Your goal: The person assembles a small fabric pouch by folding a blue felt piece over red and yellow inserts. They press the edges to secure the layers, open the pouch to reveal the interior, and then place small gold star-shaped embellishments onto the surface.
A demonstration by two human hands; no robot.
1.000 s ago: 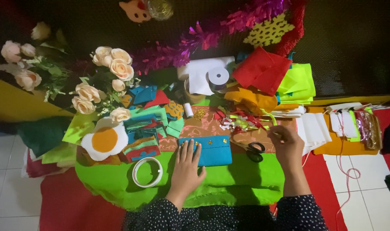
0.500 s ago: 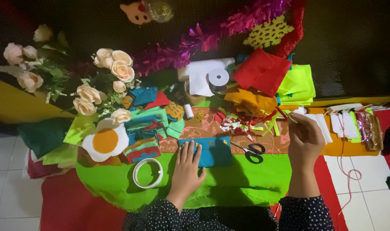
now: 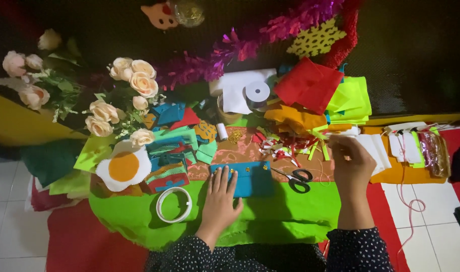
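Tabletop (image 3: 139, 226): round, draped in bright green felt, crowded along its far half. Beyond its edge, white floor tiles (image 3: 8, 201) at left and right, with red cloth (image 3: 83, 247) spread below. Back of scene is dark; a pink tinsel garland (image 3: 250, 45) and a yellow felt snowflake (image 3: 315, 40) hang there.

Left hand (image 3: 220, 201): flat, fingers spread, pressing down on the left part of a blue felt rectangle (image 3: 255, 179). The rectangle lies near the tabletop's centre, just left of black-handled scissors (image 3: 295, 177).

Right hand (image 3: 351, 163): raised over the right edge, fingers drawn together near a stack of white paper pieces (image 3: 378, 151). Cannot tell whether anything is pinched between them; the hand's back faces the camera.

Around: white tape ring (image 3: 173, 204) left of the left hand; felt fried egg (image 3: 123, 167) beyond it; cream artificial roses (image 3: 139, 80) at the far left. Silver ribbon spool (image 3: 257, 93) on white paper, red felt sheet (image 3: 308, 85) and neon yellow-green felt (image 3: 353, 100) at the far side. Strip offcuts (image 3: 290, 148) litter the brown patterned mat.

Hard to read: small gold dots on the blue felt, too small to identify. Dotted dark sleeves cut off by the bottom edge. Items at the far right on orange felt (image 3: 416, 171) are blurred.
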